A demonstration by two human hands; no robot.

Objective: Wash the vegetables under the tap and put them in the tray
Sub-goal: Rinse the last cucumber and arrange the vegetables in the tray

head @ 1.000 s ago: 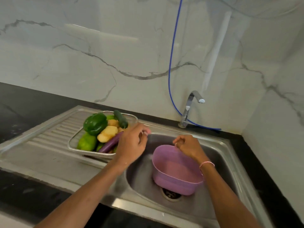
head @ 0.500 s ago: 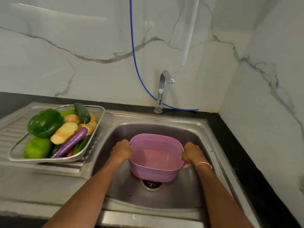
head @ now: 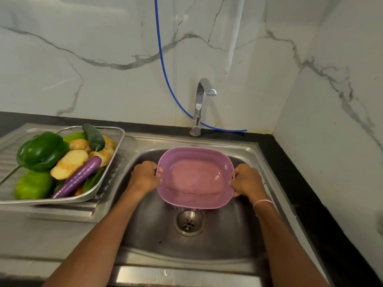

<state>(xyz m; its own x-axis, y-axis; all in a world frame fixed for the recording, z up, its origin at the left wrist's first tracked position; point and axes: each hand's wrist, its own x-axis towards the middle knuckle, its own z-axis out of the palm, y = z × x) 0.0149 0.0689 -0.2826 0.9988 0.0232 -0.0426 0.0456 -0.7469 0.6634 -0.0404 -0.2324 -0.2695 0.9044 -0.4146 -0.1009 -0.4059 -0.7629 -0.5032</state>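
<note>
Gripping the 2 short sides of a purple perforated plastic basket (head: 194,150), the left hand (head: 145,176) and right hand (head: 246,180) hold it tilted above the steel sink's (head: 228,241) drain (head: 188,222), with water dripping beneath. Green peppers (head: 41,151), potatoes (head: 69,163) and a purple aubergine (head: 78,177) lie piled in the metal mesh tray (head: 41,201) on the left drainboard (head: 62,212).

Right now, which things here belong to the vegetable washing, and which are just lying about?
In the job: purple basket, gripped by left hand and right hand; vegetables in the metal tray; tap; sink.
Just there: blue hose down the wall; black counter.
</note>
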